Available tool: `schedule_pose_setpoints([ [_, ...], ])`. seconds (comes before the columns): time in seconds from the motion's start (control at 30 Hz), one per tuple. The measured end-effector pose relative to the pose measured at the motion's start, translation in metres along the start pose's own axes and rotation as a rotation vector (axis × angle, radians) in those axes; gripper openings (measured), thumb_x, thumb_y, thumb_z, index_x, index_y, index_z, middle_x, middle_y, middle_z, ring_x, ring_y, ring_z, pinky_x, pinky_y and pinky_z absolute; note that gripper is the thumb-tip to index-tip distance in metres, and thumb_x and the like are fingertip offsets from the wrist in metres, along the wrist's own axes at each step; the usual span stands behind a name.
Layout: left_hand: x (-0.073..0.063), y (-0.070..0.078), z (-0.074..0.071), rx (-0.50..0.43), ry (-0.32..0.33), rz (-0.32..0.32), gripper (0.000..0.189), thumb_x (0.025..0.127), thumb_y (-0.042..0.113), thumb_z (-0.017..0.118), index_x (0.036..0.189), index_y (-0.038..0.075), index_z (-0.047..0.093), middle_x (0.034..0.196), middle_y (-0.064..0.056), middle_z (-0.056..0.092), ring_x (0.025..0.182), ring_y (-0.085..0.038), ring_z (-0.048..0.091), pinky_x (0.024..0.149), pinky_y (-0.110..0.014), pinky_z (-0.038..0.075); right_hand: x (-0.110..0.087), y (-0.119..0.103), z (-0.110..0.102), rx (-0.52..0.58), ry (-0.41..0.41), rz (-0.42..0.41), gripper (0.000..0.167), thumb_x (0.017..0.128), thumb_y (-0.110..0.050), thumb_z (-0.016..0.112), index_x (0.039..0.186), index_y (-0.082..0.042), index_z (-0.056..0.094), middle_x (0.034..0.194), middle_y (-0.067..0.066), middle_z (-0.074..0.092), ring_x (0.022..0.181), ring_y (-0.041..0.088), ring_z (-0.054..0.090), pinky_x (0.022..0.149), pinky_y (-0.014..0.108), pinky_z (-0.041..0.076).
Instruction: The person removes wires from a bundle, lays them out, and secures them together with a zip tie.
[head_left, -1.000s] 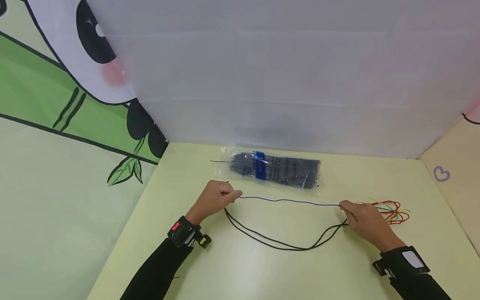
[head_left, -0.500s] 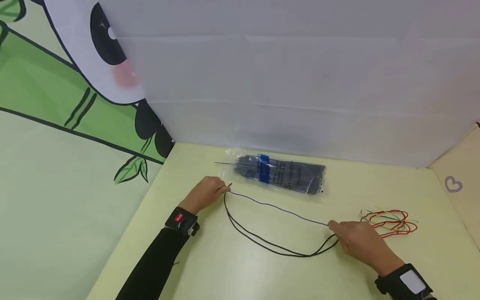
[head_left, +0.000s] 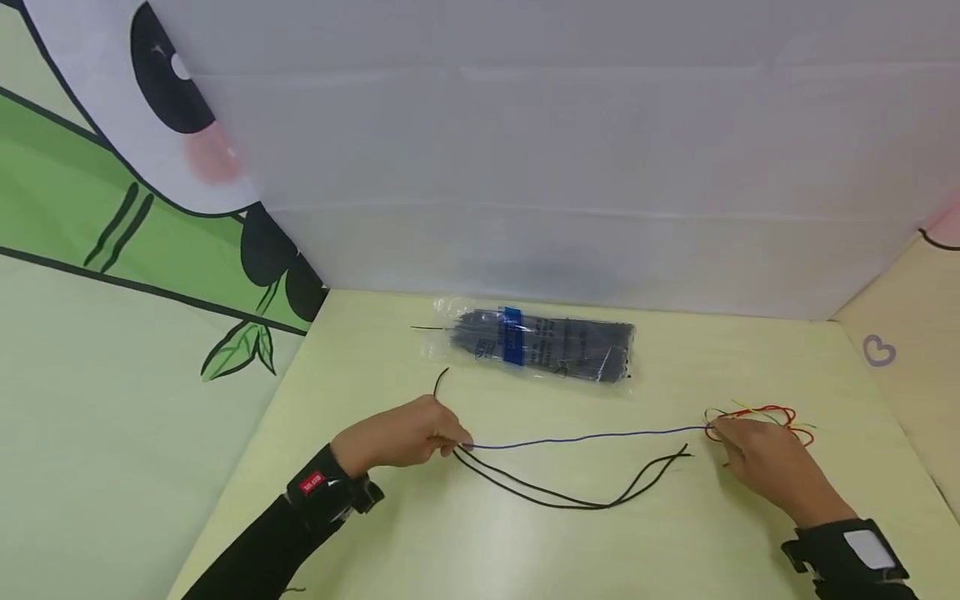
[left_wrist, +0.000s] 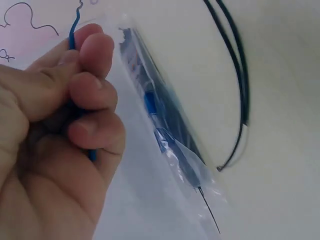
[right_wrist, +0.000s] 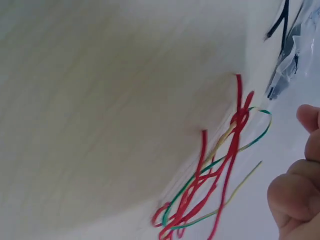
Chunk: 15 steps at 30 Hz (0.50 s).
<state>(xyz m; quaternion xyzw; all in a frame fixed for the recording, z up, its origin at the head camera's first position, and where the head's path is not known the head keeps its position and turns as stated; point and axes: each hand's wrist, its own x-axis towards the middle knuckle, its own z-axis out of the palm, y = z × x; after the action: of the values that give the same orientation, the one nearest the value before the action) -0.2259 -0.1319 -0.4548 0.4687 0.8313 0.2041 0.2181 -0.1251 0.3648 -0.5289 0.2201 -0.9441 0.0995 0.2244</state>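
Note:
In the head view a thin blue cord point(head_left: 588, 436) stretches nearly straight between the two hands. My left hand point(head_left: 405, 432) pinches its left end between thumb and forefinger. Up close, the left wrist view has the blue cord point(left_wrist: 75, 27) coming out of the pinch, with more of it passing inside the curled fingers. My right hand point(head_left: 772, 467) pinches the other end; only some fingertips point(right_wrist: 295, 197) show at the right wrist view's edge. A doubled black cord point(head_left: 585, 507) lies curved on the table below the blue one, partly hidden by my left hand.
A clear plastic bag point(head_left: 592, 350) of dark thin sticks with a blue band lies at the back. By my right hand is a loose bundle of red cord point(right_wrist: 234, 135) and yellow-green cord point(right_wrist: 267, 125). A pale wall point(head_left: 525, 167) closes off the table's far side.
My right hand dipped nearer, then moved right, off the black cord's ends to beside the red bundle. My left hand came nearer to the body. The blue cord now runs almost level.

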Motion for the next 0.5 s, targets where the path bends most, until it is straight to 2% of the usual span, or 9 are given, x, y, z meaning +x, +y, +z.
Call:
schedule_pose_setpoints([
  [0.07,-0.006,0.002,-0.001,0.054,-0.007,-0.030,0.037,0.090,-0.011,0.056,0.112,0.013,0.075,0.083,0.006,0.072,0.077,-0.002,0.062,0.075,-0.018,0.054,0.002,-0.002,0.001,0.004,-0.004,-0.003,0.026,0.069,0.002,0.076,0.093,-0.005,0.070,0.076,0.006,0.073,0.065,0.021,0.069,0.054,0.037,0.052],
  [0.1,-0.008,0.000,-0.001,0.095,0.007,-0.050,0.039,0.089,-0.013,0.056,0.111,0.013,0.075,0.083,0.005,0.072,0.076,-0.004,0.062,0.073,-0.018,0.054,0.003,-0.004,0.002,0.008,-0.009,-0.009,0.026,0.069,0.002,0.076,0.093,-0.005,0.069,0.078,0.005,0.073,0.067,0.020,0.069,0.055,0.037,0.053],
  [0.17,-0.013,-0.009,-0.001,0.176,0.054,-0.074,0.043,0.084,-0.018,0.056,0.108,0.013,0.075,0.084,0.003,0.073,0.076,-0.006,0.063,0.071,-0.019,0.054,0.003,-0.010,0.004,0.023,-0.028,-0.034,0.019,0.072,0.000,0.075,0.085,-0.010,0.065,0.071,-0.004,0.066,0.060,0.010,0.060,0.052,0.029,0.048],
  [0.27,-0.020,-0.023,0.003,0.262,0.132,-0.083,0.044,0.080,-0.021,0.055,0.102,0.011,0.075,0.083,0.000,0.073,0.075,-0.011,0.065,0.069,-0.021,0.054,-0.002,-0.021,0.005,0.068,-0.024,-0.075,0.017,0.088,-0.009,0.064,0.076,-0.017,0.056,0.063,-0.015,0.047,0.056,-0.001,0.039,0.050,0.017,0.033],
  [0.33,-0.023,-0.032,0.005,0.297,0.190,-0.096,0.045,0.079,-0.022,0.054,0.100,0.011,0.075,0.083,0.000,0.073,0.075,-0.012,0.066,0.069,-0.021,0.055,-0.005,-0.027,0.006,0.098,-0.011,-0.093,0.026,0.100,-0.021,0.051,0.074,-0.018,0.053,0.063,-0.017,0.039,0.059,-0.003,0.032,0.052,0.014,0.027],
  [0.4,-0.024,-0.037,0.007,0.323,0.217,-0.104,0.044,0.079,-0.021,0.055,0.102,0.011,0.075,0.086,-0.001,0.075,0.077,-0.014,0.069,0.069,-0.022,0.056,-0.009,-0.031,0.008,0.095,0.019,-0.111,0.039,0.106,-0.033,0.035,0.077,-0.017,0.057,0.064,-0.016,0.048,0.058,-0.004,0.039,0.050,0.015,0.031],
  [0.43,-0.023,-0.039,0.007,0.336,0.223,-0.111,0.045,0.078,-0.020,0.057,0.104,0.012,0.075,0.089,-0.001,0.076,0.079,-0.014,0.070,0.071,-0.023,0.057,-0.010,-0.032,0.010,0.081,0.035,-0.122,0.047,0.106,-0.037,0.029,0.081,-0.014,0.061,0.067,-0.014,0.056,0.058,-0.002,0.047,0.050,0.016,0.037],
  [0.5,-0.020,-0.042,0.008,0.387,0.235,-0.123,0.045,0.078,-0.019,0.061,0.107,0.012,0.075,0.094,-0.001,0.076,0.084,-0.014,0.072,0.074,-0.024,0.058,-0.011,-0.033,0.012,0.045,0.043,-0.140,0.055,0.106,-0.039,0.022,0.088,-0.010,0.065,0.075,-0.006,0.066,0.063,0.005,0.060,0.054,0.023,0.048],
])
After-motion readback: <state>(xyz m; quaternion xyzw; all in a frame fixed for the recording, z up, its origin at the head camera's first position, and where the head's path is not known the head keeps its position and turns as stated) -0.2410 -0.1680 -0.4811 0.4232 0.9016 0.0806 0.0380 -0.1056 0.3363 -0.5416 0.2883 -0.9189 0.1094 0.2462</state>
